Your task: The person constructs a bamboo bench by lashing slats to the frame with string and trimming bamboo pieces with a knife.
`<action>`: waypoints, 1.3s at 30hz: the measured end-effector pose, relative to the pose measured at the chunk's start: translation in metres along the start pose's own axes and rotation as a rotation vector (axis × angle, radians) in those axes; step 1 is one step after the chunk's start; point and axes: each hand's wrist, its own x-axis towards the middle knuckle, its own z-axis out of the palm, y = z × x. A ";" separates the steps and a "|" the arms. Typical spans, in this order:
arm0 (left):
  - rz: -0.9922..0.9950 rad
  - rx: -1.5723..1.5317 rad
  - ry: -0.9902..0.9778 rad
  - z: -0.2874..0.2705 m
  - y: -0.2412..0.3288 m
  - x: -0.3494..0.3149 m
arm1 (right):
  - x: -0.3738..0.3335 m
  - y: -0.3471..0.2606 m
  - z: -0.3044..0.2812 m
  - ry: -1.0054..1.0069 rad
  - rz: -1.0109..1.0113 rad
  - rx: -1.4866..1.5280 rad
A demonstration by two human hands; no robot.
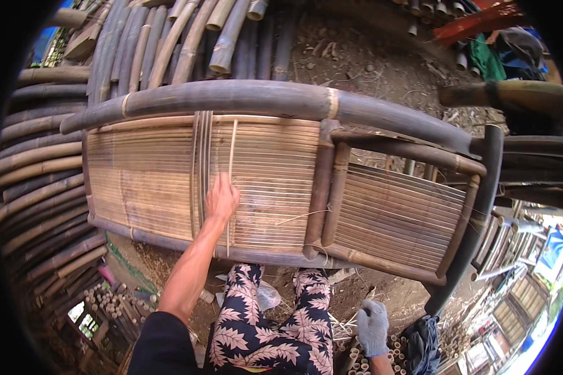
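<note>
Before me lies a bamboo bench frame (231,97) with a seat of narrow bamboo slats (150,169) and a smaller slatted panel (400,212) at its right. My bare left hand (222,199) is closed on a thin pale bamboo strip (233,147), which lies across the slats. Just left of the hand, several dark thin strips (201,150) run crosswise over the seat. My right hand (373,328), in a grey knitted glove, is low at the right, apart from the bench. Its fingers are curled; what they hold, if anything, is hidden.
Bamboo poles (44,144) are stacked along the left, with more poles (231,37) behind the bench. Cut bamboo pieces (116,306) lie at lower left. A dark cloth (423,347) is near my right hand. A loose thin strand (300,217) curls over the slats.
</note>
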 end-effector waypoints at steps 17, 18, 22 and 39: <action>0.810 -1.018 -0.092 0.002 0.397 -0.006 | 0.186 -0.040 -0.153 0.578 -0.224 0.633; 0.752 -1.008 -0.141 0.011 0.399 -0.005 | 0.195 -0.032 -0.152 0.537 -0.213 0.656; 0.732 -0.964 -0.059 0.042 0.379 0.004 | 0.221 -0.013 -0.128 0.396 -0.254 0.699; 0.698 -0.688 -0.267 0.050 0.418 0.021 | 0.296 -0.019 -0.159 0.696 -0.563 -0.547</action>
